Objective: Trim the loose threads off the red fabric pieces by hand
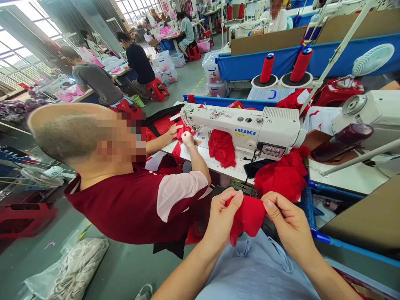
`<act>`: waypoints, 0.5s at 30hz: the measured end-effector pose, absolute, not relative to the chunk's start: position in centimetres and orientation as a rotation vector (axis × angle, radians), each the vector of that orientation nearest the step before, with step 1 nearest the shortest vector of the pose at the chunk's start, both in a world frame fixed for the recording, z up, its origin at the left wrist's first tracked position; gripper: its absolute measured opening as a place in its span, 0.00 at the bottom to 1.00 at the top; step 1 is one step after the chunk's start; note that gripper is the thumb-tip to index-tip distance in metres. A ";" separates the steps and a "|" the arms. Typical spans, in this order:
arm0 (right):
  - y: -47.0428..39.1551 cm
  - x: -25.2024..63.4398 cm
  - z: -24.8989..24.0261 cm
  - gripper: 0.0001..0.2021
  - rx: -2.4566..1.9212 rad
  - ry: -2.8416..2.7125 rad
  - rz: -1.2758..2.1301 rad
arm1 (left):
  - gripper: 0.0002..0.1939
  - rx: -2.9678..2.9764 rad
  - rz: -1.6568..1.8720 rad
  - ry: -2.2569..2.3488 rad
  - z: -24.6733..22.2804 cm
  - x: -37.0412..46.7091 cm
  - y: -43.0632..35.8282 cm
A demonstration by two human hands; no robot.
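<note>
A small piece of red cloth (249,215) is stretched between my two hands, low in the head view and above my light blue clothing. My left hand (225,212) pinches its left edge between thumb and fingers, and part of the cloth hangs down beside that hand. At the upper right corner, my right hand (285,218) pinches the cloth between thumb and forefinger. Just beyond my hands, a heap of red cloth (281,177) lies at the near edge of the sewing table.
To the left, a person in a dark red shirt (131,204) works red fabric at a white sewing machine (250,129). Red thread cones (266,68) stand behind it. A blue-framed bin (343,246) is at the right. A wrapped bundle (79,266) lies on the floor.
</note>
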State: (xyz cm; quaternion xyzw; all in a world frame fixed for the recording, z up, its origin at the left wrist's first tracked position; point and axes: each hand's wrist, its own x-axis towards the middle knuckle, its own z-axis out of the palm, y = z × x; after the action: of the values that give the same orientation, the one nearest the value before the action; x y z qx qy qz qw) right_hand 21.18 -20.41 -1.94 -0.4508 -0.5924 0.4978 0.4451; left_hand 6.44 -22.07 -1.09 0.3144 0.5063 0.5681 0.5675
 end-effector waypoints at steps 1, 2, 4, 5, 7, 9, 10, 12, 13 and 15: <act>-20.4 21.1 -2.1 0.16 -1.116 -1.433 1.248 | 0.18 0.683 1.345 1.169 -1.1 6.6 -22.0; -20.5 21.1 -2.3 0.17 -1.113 -1.398 1.263 | 0.19 0.621 1.350 1.142 -1.0 6.7 -22.0; -20.5 21.0 -2.6 0.17 -1.102 -1.337 1.293 | 0.19 0.488 1.333 1.078 -1.0 6.9 -21.9; -20.5 21.0 -2.8 0.17 -1.097 -1.311 1.309 | 0.19 0.423 1.321 1.046 -1.1 6.9 -21.9; -20.6 20.9 -3.1 0.17 -1.095 -1.264 1.341 | 0.18 0.301 1.294 0.998 -1.2 6.9 -21.8; -20.6 20.8 -3.1 0.17 -1.108 -1.229 1.365 | 0.17 0.222 1.254 0.977 -1.3 6.7 -21.8; -20.6 20.8 -3.0 0.17 -1.124 -1.225 1.366 | 0.16 0.217 1.230 0.980 -1.4 6.5 -21.8; -20.4 20.8 -2.7 0.18 -1.159 -1.273 1.353 | 0.16 0.290 1.188 1.008 -1.5 6.0 -21.7; -20.3 20.8 -2.5 0.18 -1.176 -1.312 1.344 | 0.16 0.352 1.178 1.029 -1.6 5.7 -21.6; -20.1 20.8 -2.3 0.16 -1.210 -1.375 1.336 | 0.16 0.449 1.172 1.070 -1.8 5.3 -21.5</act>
State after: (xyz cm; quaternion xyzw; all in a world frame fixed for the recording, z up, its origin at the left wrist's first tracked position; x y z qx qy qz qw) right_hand 20.77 -20.07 -2.29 -0.4836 -0.5493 0.5339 0.4235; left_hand 5.31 -21.48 -1.75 0.1997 0.4764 0.5220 0.6788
